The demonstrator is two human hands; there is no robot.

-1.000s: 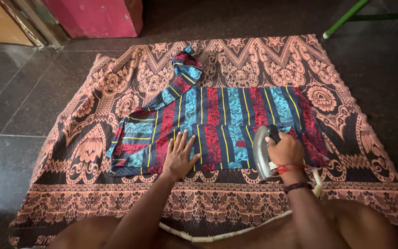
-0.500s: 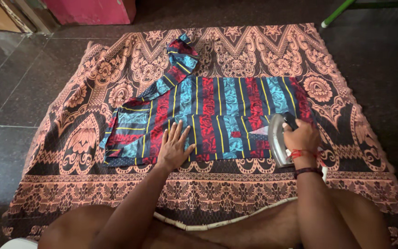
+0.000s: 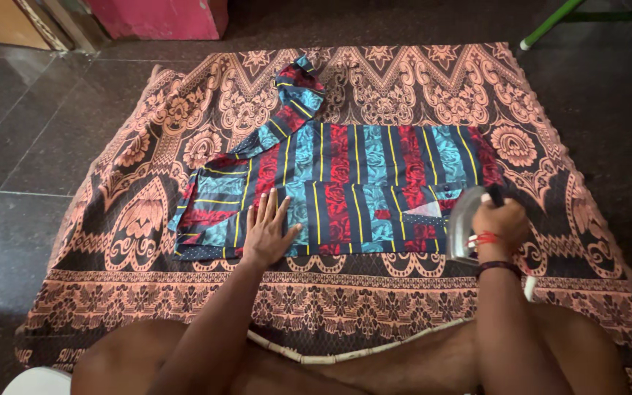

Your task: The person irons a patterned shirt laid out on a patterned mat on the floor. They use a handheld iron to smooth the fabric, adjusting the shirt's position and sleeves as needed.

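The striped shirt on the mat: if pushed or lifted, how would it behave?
The striped shirt probably drapes limply; its sleeve already lies bent. It likely bunches when pushed, which may be why the left hand presses it flat. It looks thin, so probably light.

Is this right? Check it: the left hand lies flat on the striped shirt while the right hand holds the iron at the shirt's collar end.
Wrong about the collar end. The head view shows the right hand holding the iron at the striped shirt's right edge, opposite the collar. The left hand does lie flat on it.

Soft printed cloth shirt (image 3: 352, 192) on a woven blanket (image 3: 404, 88) — iron (image 3: 464, 224) shiny metal.
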